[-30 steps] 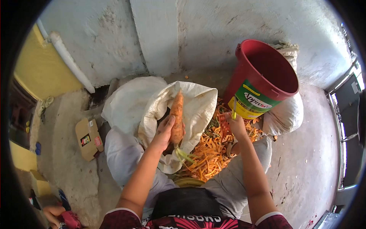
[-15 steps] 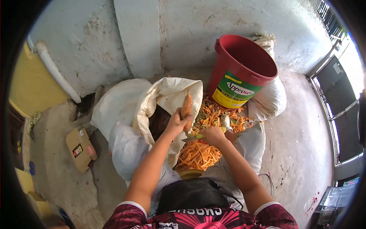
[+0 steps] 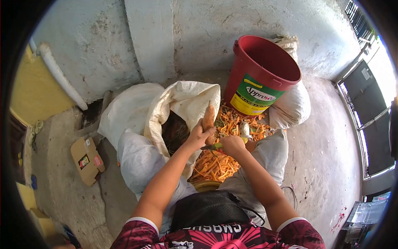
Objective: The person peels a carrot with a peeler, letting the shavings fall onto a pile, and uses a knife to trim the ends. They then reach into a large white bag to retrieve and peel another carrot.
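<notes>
A large orange carrot stands nearly upright in my left hand, whose fingers wrap round its lower part. My right hand is closed round the yellow-green handle of a knife, and the blade points left at the carrot's lower end. Beneath both hands lies a heap of orange peel strips. An open whitish sack stands just left of the carrot, with a dark interior where some greenery shows.
A red bucket with a green and yellow label stands by the wall, in front of another sack. More peelings lie beside it. A cardboard box is on the floor at left. A yellow rim shows between the legs.
The carrot and my left hand have shifted slightly to the right. My right hand has moved a little left and up with the knife, whose blade is now nearer the carrot.
</notes>
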